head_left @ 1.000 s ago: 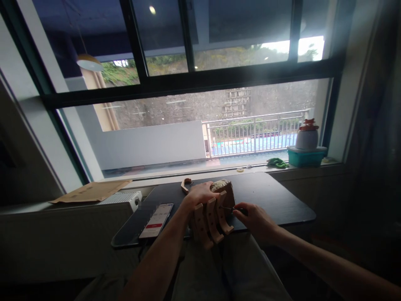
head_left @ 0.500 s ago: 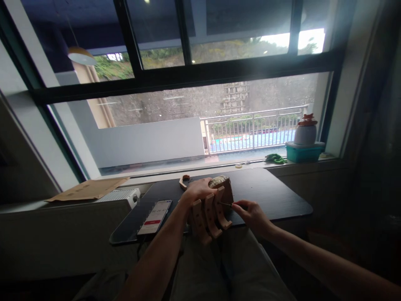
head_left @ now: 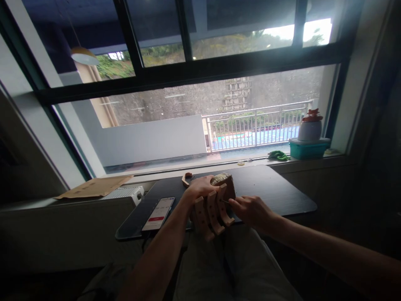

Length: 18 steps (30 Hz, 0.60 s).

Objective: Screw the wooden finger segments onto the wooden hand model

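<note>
At the near edge of the dark table is a brown block-like object (head_left: pixel 230 187) with a pale, shiny top. Along its near side stand three curved wooden hooks (head_left: pixel 213 212) with small dark holes. My left hand (head_left: pixel 202 187) is wrapped over the hooked piece from the left and holds it; its fingertips are partly hidden. My right hand (head_left: pixel 249 209) is closed in a pinch around a thin pointed tool (head_left: pixel 224 202), whose tip is at the rightmost hook. Most of the tool is hidden in the fingers, so its kind is unclear.
A phone (head_left: pixel 158 214) with a timer lies left on the table (head_left: pixel 278 192). Behind my left hand sits a curved wooden piece (head_left: pixel 186 179). A brown envelope (head_left: pixel 95 187) rests over a radiator (head_left: pixel 131 194). The sill holds a green cloth (head_left: pixel 278 156) and a teal box (head_left: pixel 308 149) under a jar (head_left: pixel 310 128).
My right hand has moved closer to the rightmost hook, and less of the thin tool shows. My left hand keeps its hold. The whole view has shifted slightly.
</note>
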Each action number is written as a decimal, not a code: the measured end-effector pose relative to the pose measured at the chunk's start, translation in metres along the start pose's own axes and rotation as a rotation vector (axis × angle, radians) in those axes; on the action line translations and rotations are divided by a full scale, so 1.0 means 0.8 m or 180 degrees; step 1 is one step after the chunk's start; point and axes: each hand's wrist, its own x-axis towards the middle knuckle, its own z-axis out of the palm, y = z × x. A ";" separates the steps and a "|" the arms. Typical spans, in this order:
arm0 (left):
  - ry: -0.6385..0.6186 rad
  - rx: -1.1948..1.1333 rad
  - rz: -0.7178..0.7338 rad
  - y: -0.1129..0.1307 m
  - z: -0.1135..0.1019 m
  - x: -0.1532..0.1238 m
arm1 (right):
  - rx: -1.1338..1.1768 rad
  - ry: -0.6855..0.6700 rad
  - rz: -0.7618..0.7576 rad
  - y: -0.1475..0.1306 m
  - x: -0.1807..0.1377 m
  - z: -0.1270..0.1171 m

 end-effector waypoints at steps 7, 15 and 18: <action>0.0020 0.0069 -0.0013 0.000 -0.002 0.002 | 0.1092 0.0393 0.0878 0.035 -0.004 0.047; 0.0068 0.0076 -0.0097 -0.003 0.002 0.005 | 0.1371 0.0836 0.0938 0.037 -0.052 0.066; 0.0075 0.0084 -0.0144 0.001 -0.001 0.002 | 0.1113 0.0961 0.0718 0.025 -0.062 0.069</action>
